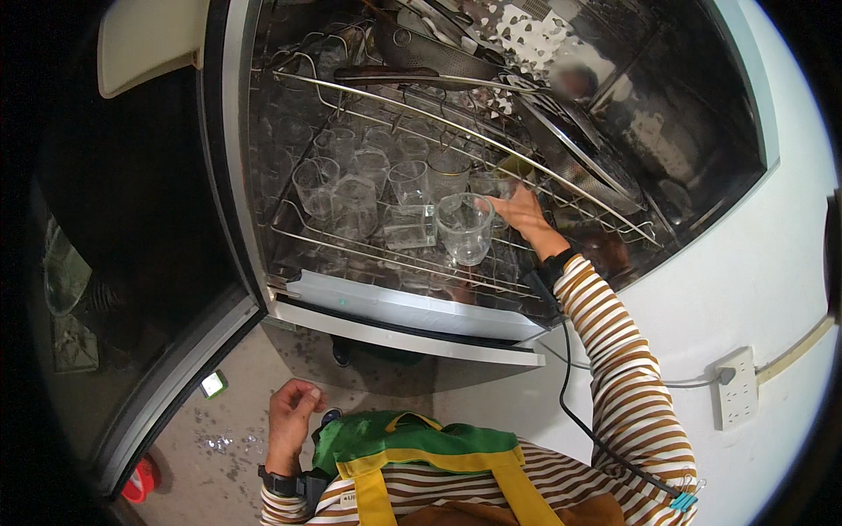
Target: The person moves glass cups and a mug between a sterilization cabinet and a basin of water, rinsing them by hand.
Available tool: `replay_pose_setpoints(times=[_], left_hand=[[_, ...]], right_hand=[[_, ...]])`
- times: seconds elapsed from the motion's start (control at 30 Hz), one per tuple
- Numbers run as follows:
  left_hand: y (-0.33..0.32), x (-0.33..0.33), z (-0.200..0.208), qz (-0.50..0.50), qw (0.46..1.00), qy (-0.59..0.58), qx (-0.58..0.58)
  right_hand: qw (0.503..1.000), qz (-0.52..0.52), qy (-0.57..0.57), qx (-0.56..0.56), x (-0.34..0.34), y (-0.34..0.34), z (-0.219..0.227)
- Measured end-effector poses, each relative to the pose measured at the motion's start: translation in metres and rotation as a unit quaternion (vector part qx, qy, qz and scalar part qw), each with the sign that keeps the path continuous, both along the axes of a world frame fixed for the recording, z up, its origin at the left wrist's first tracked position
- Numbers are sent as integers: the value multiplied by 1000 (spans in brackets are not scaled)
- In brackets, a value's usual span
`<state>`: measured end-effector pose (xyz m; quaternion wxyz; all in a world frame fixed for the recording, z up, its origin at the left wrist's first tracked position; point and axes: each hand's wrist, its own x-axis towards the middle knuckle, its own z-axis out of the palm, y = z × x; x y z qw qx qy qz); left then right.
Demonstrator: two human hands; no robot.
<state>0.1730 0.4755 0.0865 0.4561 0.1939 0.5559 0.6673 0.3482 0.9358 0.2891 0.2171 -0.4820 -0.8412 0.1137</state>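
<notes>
My right hand (524, 217) reaches into the open cabinet, its thumb and fingers around a small clear drinking glass (489, 182). Some of its fingertips are hidden behind glass and wire. Just left of the thumb stands a larger clear glass cup (465, 230) with a wide rim. Several more clear glasses crowd the wire rack, among them a straight tumbler (409, 181) and a square thick-based glass (409, 228). My left hand (293, 415) hangs outside the cabinet, fingers curled in, with nothing seen in it.
A wire rail (386, 114) crosses above the glasses; pans, a strainer and a round lid (579, 145) lie behind it. The dark glass door (132, 219) hangs open at left. A wall socket (737, 390) is at right. A red object (140, 480) lies on the wet floor.
</notes>
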Motion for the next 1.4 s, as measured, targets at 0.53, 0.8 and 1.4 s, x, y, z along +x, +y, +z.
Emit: replay_pose_setpoints(times=[0.53, 0.8, 1.4], left_hand=[[-16, 0, 0, 19, 1000, -2, -12], [-25, -3, -9, 21, 1000, 4, -9], [-114, 14, -5, 117, 990, 54, -63]], right_hand=[[971, -25, 31, -237, 2, -13, 12], [966, -22, 64, -251, 11, 13, -6], [971, 231, 49, -24, 85, -250, 7]])
